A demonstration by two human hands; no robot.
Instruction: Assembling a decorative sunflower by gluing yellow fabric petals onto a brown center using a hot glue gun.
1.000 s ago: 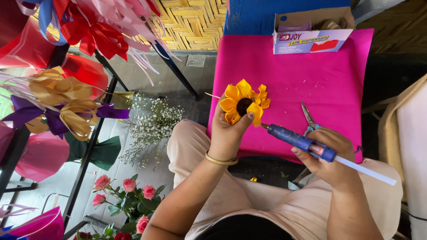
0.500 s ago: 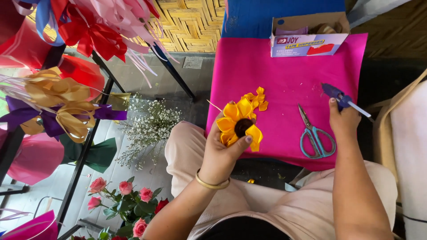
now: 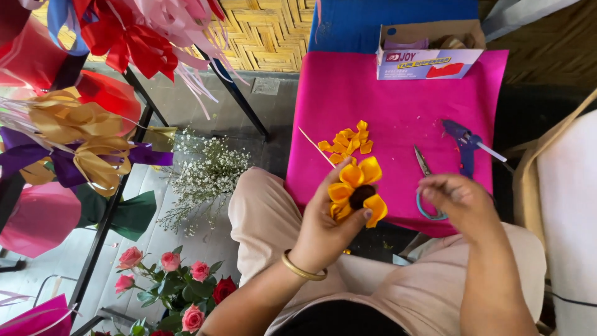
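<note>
Yellow flower held over the pink sheet (image 3: 398, 93), glue gun set aside.
The left hand (image 3: 326, 227) grips the flower (image 3: 356, 190) above the lap; the right hand (image 3: 460, 202) hovers beside it, fingers loosely curled, empty. The glue gun (image 3: 463, 144) lies near the scissors (image 3: 426, 180) and loose petals (image 3: 347, 142). A squeeze could crush petals; a warm nozzle could mark the sheet.

open cardboard box (image 3: 429, 50) — white, purple and red label — far edge of pink cloth (image 3: 385, 99)
</note>
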